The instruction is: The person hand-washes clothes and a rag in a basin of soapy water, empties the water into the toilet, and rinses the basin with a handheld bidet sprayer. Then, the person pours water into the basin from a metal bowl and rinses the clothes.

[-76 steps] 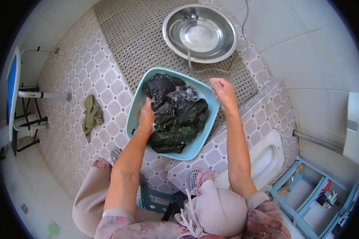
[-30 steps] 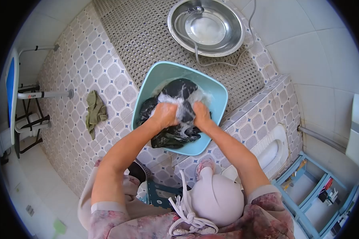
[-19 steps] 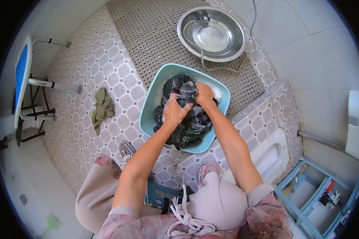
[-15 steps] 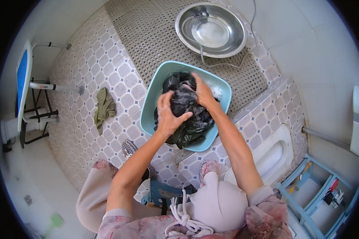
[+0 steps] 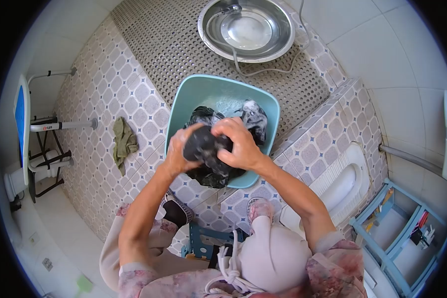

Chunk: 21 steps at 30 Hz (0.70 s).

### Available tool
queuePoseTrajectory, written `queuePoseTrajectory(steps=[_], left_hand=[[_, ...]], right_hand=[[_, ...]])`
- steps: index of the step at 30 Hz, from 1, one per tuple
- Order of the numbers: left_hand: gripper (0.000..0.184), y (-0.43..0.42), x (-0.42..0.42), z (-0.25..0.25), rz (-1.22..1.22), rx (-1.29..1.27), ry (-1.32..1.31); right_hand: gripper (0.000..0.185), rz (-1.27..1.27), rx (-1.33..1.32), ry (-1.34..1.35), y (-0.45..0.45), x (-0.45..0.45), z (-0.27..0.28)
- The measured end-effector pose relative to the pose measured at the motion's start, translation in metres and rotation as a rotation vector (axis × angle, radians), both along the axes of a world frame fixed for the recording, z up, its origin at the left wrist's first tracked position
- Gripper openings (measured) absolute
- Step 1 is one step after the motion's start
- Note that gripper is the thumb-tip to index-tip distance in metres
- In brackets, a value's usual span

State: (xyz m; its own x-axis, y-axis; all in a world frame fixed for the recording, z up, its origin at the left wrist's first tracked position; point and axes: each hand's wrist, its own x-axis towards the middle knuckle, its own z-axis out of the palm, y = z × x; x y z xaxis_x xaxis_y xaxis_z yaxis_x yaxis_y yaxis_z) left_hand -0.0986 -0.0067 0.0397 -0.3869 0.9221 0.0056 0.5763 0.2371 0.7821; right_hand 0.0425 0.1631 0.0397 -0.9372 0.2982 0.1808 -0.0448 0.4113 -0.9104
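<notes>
A square light-blue plastic basin (image 5: 184, 92) stands on the floor, holding wet dark clothes (image 5: 203, 178) and some foamy water. Over its near half, my left hand (image 5: 180, 149) is closed around one side of a bunched piece of dark cloth (image 5: 202, 142). My right hand (image 5: 239, 144) grips the other side of the same wet cloth, thumb and fingers curled on it. White suds cling to another dark garment (image 5: 255, 116) at the basin's right. The kind of garment in my hands cannot be made out.
Behind the basin, a steel bowl (image 5: 286, 42) with water and a hose rests on a perforated mat (image 5: 159, 47). A green rag (image 5: 124, 141) lies on the tiles at left, near a folding chair (image 5: 59, 126). At right are a squat toilet (image 5: 340, 186) and a blue rack (image 5: 382, 236).
Both hands have drawn nearer to me and closed together on a bunched dark cloth lifted above the rest. More foamy water shows at the basin's far side. The view has shifted slightly.
</notes>
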Motion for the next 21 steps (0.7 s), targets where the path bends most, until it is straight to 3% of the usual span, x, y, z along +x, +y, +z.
queuePoseTrajectory(steps=[1,3,6,8,11,12,15,17,19,21], left_hand=[[0.082,-0.006,0.007,0.009,-0.064,-0.006,0.173],[0.082,-0.003,0.033,0.022,-0.124,-0.036,0.245],[0.088,-0.006,0.057,-0.001,-0.335,-0.097,0.238],[0.09,-0.018,0.055,0.002,-0.419,-0.103,0.125],[0.083,-0.03,0.043,0.014,-0.08,0.078,0.188],[0.08,-0.031,0.04,0.011,-0.025,-0.044,0.324],[0.076,-0.024,0.033,-0.032,-0.065,-0.239,0.381],[0.06,-0.001,0.02,-0.047,-0.023,-0.369,0.26],[0.048,0.023,0.015,-0.071,0.184,-0.276,0.059],[0.045,0.044,-0.001,-0.078,0.216,-0.574,0.082]], right_hand=[[0.043,0.021,-0.083,0.115,-0.001,0.006,0.003],[0.051,-0.043,-0.602,-0.008,-0.004,0.016,0.025],[0.063,-0.065,0.301,-0.289,-0.025,0.026,-0.009],[0.059,-0.14,0.322,-0.231,-0.04,0.041,-0.024],[0.051,-0.277,0.379,-0.189,-0.058,0.056,-0.044],[0.048,-0.317,0.396,-0.186,-0.066,0.059,-0.05],[0.04,-0.223,0.423,-0.276,-0.063,0.047,-0.075],[0.035,-0.232,0.493,-0.364,-0.046,0.025,-0.087],[0.033,-0.197,0.479,-0.598,-0.028,0.009,-0.106],[0.025,-0.139,0.453,-0.721,-0.009,-0.015,-0.114]])
